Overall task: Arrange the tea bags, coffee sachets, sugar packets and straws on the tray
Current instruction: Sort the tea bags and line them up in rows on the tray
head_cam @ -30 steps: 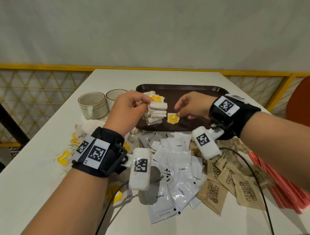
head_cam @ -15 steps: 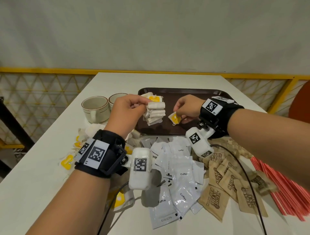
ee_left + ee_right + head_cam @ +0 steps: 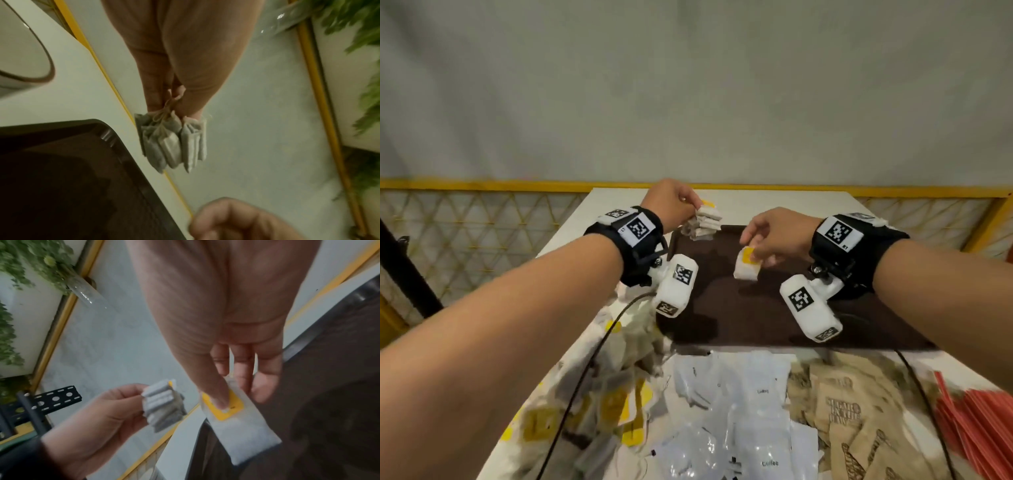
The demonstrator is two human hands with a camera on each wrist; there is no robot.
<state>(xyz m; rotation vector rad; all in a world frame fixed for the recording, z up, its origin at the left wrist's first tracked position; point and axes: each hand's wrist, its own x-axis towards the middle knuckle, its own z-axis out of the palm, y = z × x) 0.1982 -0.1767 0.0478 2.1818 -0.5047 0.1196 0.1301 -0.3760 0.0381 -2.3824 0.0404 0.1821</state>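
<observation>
Now: left hand [image 3: 671, 202] pinches a bunch of tea bags [image 3: 703, 224] above the tray [image 3: 750, 318] far corner | right hand [image 3: 774, 236] pinches one tea bag [image 3: 746, 267] over the tray | advice: join it flush to the bunch, tags aligned, before setting down

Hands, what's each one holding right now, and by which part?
Left hand pinches a bunch of tea bags by their gathered tops. Right hand pinches a single tea bag at its yellow-tagged end.
</observation>
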